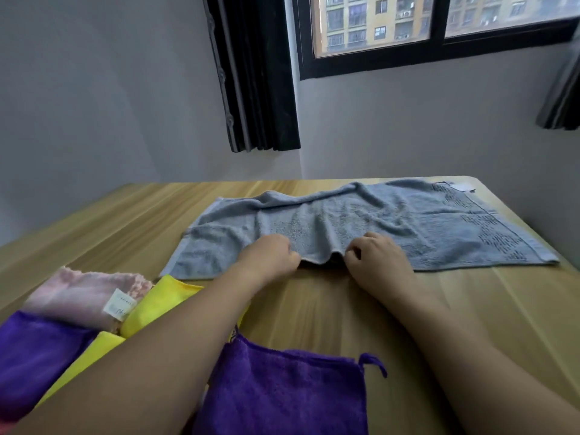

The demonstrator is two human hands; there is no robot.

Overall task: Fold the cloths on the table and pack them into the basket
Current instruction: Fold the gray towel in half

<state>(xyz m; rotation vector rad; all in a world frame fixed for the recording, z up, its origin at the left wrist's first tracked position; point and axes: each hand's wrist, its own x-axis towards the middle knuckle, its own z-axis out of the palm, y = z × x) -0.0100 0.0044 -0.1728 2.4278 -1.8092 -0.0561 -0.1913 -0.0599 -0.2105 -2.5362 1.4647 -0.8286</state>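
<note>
The left hand (pixel 270 254) and the right hand (pixel 378 257) sit close together on the near edge of the grey towel (pixel 361 224). Each is closed in a pinch on that hem, which is lifted slightly off the bench (pixel 329 309) between them. Gripping the long edge near its middle probably sets up a lengthwise fold away from the person. Beyond the hands the towel lies spread and rumpled, its far corner near the bench's back edge. Nearer than the left hand, toward the person, wait a yellow cloth (pixel 163 298), a pink cloth (pixel 78 293) with a label, and purple cloths (pixel 282 390), apparently still to be folded. No basket is in view.
</note>
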